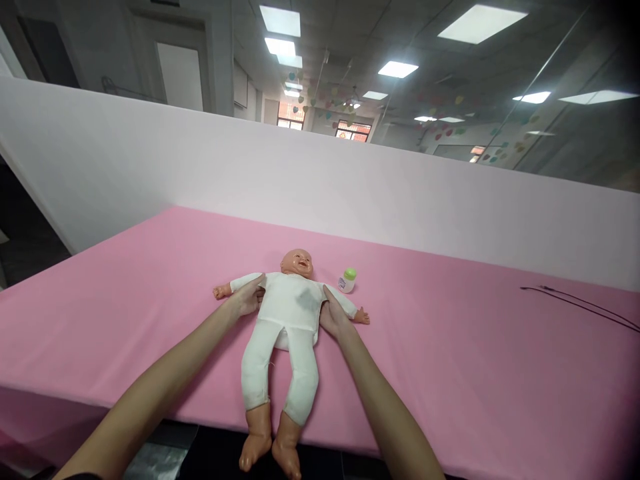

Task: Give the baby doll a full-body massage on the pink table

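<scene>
A baby doll [290, 300] in a white cloth suit lies face up on the pink-covered table, its bare feet hanging past the near edge. My left hand [250, 297] grips its torso under the arm on the left side, the thumb up by the shoulder and the other fingers partly hidden against the body. From the other side my right hand [332, 313] holds the torso below the other arm, fingers tucked out of sight behind it. Just right of the doll's head stands a small clear bottle [347, 281] with a green cap.
Pink cloth [450, 347] covers the wide table. Two thin black cables [580, 303] lie at its right end. A low white wall [320, 180] runs along the back, with glass above it. The table's near edge passes under the doll's lower legs.
</scene>
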`<state>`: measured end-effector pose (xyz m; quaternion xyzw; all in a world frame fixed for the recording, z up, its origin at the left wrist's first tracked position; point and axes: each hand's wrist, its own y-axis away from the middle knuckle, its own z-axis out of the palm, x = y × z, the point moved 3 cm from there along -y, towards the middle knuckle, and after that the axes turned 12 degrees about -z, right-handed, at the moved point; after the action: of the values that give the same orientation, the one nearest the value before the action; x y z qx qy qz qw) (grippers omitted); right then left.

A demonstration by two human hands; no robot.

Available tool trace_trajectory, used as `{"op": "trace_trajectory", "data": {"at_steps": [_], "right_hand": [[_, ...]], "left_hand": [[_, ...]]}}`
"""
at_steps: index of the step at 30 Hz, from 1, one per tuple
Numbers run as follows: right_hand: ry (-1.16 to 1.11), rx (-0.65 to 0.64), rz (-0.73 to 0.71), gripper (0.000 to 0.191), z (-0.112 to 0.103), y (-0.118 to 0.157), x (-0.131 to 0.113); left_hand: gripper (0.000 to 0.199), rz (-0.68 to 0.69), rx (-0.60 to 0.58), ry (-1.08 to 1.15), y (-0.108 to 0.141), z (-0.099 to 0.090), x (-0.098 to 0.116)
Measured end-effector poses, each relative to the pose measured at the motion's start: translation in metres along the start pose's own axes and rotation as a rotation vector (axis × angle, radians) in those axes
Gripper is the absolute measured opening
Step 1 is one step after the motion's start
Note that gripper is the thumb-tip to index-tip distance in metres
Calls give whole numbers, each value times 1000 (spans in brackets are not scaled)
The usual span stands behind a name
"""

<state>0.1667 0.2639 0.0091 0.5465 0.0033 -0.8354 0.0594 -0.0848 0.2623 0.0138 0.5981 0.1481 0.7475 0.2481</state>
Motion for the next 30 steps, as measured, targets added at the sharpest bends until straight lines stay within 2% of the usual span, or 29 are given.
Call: {"op": "trace_trajectory", "data": {"at_steps": [2, 4, 7, 9, 11, 14, 17, 20, 24, 27, 28, 30], "right_hand": [[118, -38, 32, 31, -15, 12, -5], [387, -88, -57, 30, -29, 20, -14], [859, -62, -416, 27, -40, 22, -31], [1096, -19, -652, 26, -42, 19, -38], [1264, -40, -762, 30, -41, 14, -39], [1363, -189, -722, 32, -42, 7, -36], [1382, -302, -699, 35, -46, 5, -37], [1407, -374, -759, 37, -50, 6, -39], [1442, -391, -779, 34, -58, 9, -42], [1468, -275, -761, 31, -71, 9, -52], [1472, -200, -770, 32, -76, 8, -58], [1462, -40, -791, 35, -85, 4, -71]], "left_hand": [[42, 89, 23, -189, 12, -12, -2], [34, 244, 97, -382, 22, -20, 1], [27, 557, 349, -707, 28, -25, 9], [32, 729, 458, -946, 26, -24, 14], [38, 775, 413, -1125, 19, -23, 15], [38, 779, 296, -1265, 10, -30, 17], [35, 814, 272, -1333, 6, -41, 19], [36, 821, 246, -1369, 2, -49, 21], [36, 807, 214, -1365, 6, -46, 30], [39, 821, 253, -1215, 23, -23, 45], [41, 826, 256, -1103, 30, -9, 50], [39, 787, 158, -816, 39, 27, 55]]}}
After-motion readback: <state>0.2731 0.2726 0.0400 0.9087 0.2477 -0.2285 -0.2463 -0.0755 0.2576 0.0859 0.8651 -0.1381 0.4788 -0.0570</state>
